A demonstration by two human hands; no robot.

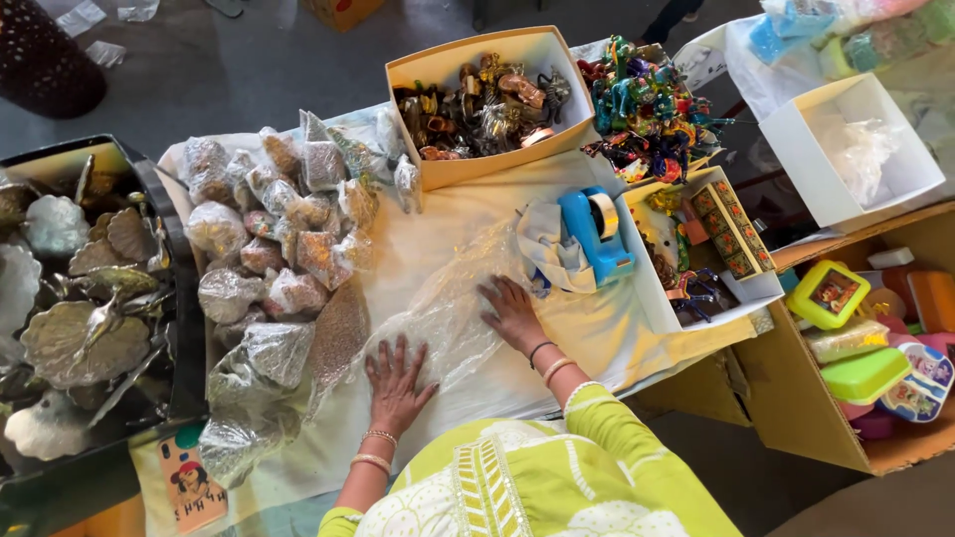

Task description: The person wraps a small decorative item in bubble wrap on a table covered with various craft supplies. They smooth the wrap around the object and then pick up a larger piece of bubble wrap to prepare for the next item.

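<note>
Nearest the camera, the left hand (396, 383) lies flat with fingers spread, palm down on a sheet of clear plastic wrap (448, 308) spread over the white-covered counter (448, 224). The right hand (512, 313) is likewise open and flat, pressing the far side of the same sheet, so the two palms seem to hold the crinkly film smooth and pinned in place; neither hand grips anything. Just beyond the right hand sits a blue tape dispenser (595, 234) beside a crumpled cloth (549, 251), close enough to be within easy reach. To the left of the sheet a heap of small wrapped packets (274, 234) is piled, and further left a dark tray (174, 259) holds silvery leaf-shaped dishes (70, 338). Farther off stands an open cardboard box (438, 169) of metallic figurines, with a bundle of bright multicoloured ornaments (647, 104) to its right. An empty-looking white box (796, 149) sits at the far right.
</note>
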